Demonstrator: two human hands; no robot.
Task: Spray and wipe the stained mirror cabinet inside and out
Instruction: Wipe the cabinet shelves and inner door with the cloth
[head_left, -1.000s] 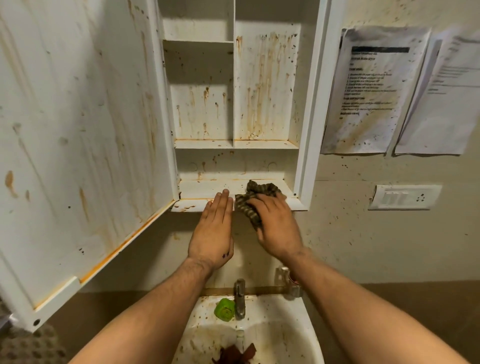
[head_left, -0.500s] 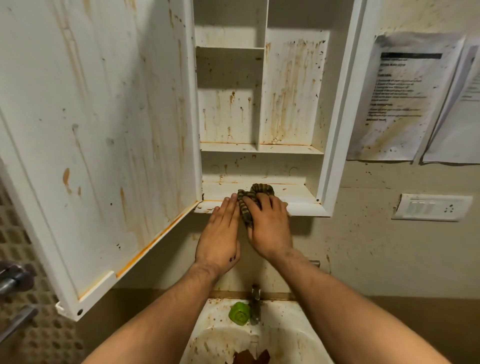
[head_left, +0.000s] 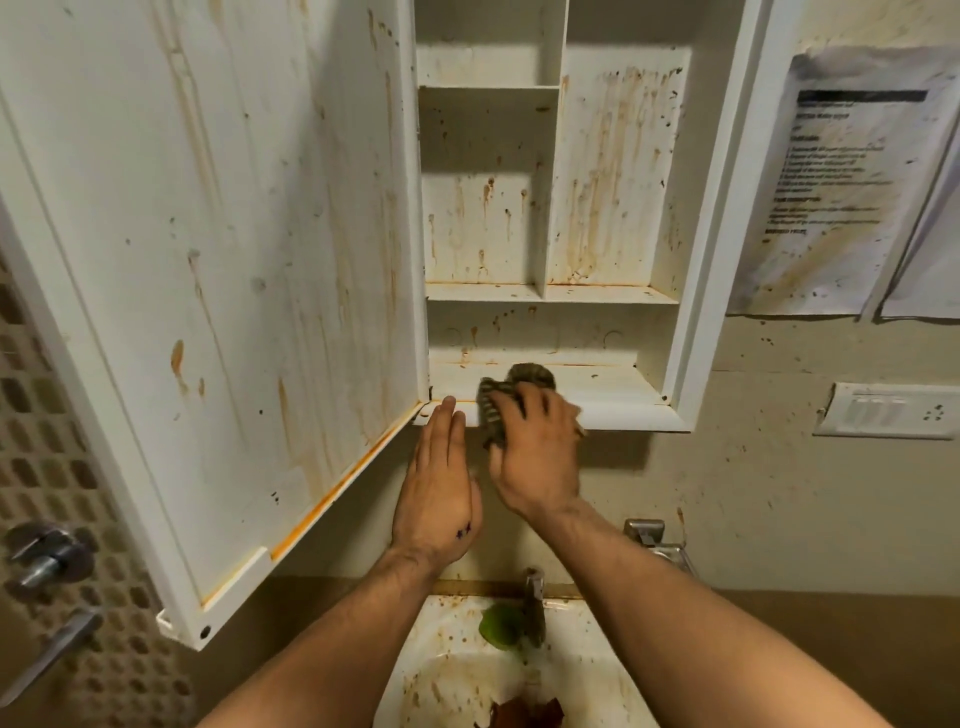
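Stains, rust-brown streaks and dark specks, cover the one white wall cabinet (head_left: 722, 208), which hangs above the basin. Its single white door (head_left: 234, 260) is swung open to the left, inner face toward the camera. An orange line runs along the door's lower edge. Four compartments show inside: two stacked on the left, one tall on the right, one wide along the bottom.

One dark striped cloth (head_left: 524, 376) lies on the floor of the bottom compartment, left of centre, and hangs over the front lip. Right hand (head_left: 540, 457): grip closed on the cloth, fingers curled over it and pressing it down. Left hand (head_left: 436, 493): grip flat, fingers straight and pressed together. Its tips touch the front lip just beside the cloth, near the hinge corner, and it holds nothing.

Below stands one stained white sink (head_left: 457, 675) with one metal tap (head_left: 534, 603). One green object (head_left: 498, 626) sits just left of the tap; contact cannot be told. One reddish-brown item (head_left: 524, 714) lies in the basin at the frame edge, its kind not discernible.

Two spattered paper sheets (head_left: 841, 182) hang on the wall right of the cabinet. One white switch plate (head_left: 888, 413) sits below them. Two metal handles (head_left: 47, 558) show at the left edge.
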